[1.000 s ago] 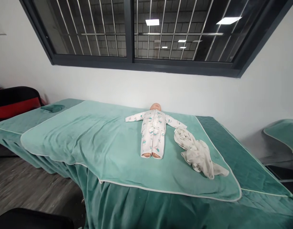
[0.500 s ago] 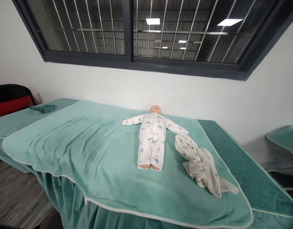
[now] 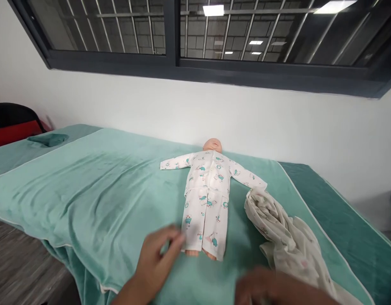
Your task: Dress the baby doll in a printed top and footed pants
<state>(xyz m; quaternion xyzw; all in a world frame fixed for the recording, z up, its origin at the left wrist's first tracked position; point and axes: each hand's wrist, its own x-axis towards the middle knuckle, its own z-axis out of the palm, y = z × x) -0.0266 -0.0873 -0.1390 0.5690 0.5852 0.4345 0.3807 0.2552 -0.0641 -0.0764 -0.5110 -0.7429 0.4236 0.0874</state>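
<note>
Green fuzzy blanket (image 3: 132, 186) holds a doll in white pajamas (image 3: 210, 195), head to its far edge, feet nearer. Over its front, left hand (image 3: 157, 258) bends, thumb near finger; right hand (image 3: 272, 286) fingers, too blurry to tell.

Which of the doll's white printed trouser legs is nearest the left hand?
The picture-left white fabric leg with teal prints, beside the bare left hand; the other leg lies beyond it.

One doll (image 3: 208, 186), one cloth (image 3: 289, 241), two hands (image 3: 155, 262) (image 3: 268, 286), one window (image 3: 172, 34)
</note>
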